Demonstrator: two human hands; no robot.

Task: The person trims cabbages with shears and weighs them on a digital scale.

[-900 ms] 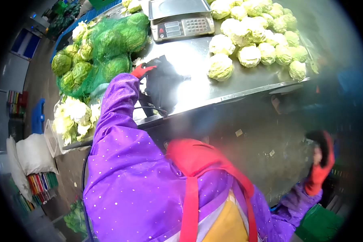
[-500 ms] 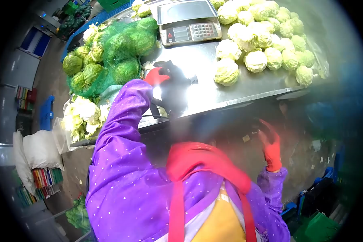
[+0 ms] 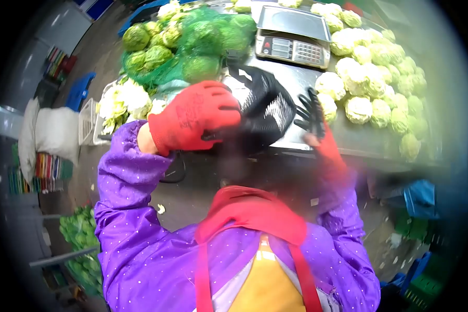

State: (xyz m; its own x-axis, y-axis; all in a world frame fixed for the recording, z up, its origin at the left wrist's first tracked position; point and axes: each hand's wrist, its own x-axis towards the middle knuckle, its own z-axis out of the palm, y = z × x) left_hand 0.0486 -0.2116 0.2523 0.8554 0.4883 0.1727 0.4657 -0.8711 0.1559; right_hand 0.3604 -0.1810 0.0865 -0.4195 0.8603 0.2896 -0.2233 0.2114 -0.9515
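My left hand (image 3: 197,115), in a red glove, is closed with its fingers curled at the left side of a black plastic bag (image 3: 278,106), gripping it. The bag bulges over the front of the metal table, its surface shiny and creased. To the right of the bag, my right hand (image 3: 320,138) wears a red glove with a black palm. Its fingers are spread and point up, apart from the bag, close to the nearest trimmed cabbages (image 3: 330,86). What the bag contains is hidden.
A weighing scale (image 3: 294,44) stands behind the bag. More trimmed cabbages (image 3: 372,78) are piled on the right. A green net bag of cabbages (image 3: 203,39) lies at the left, with loose leaves (image 3: 125,99) in a white crate beside it. The table's front edge (image 3: 348,152) runs before me.
My left hand has come nearer to me with the black bag, which now looks opened out and fuller. My right hand has risen from below the table edge to beside the bag. The view has shifted.
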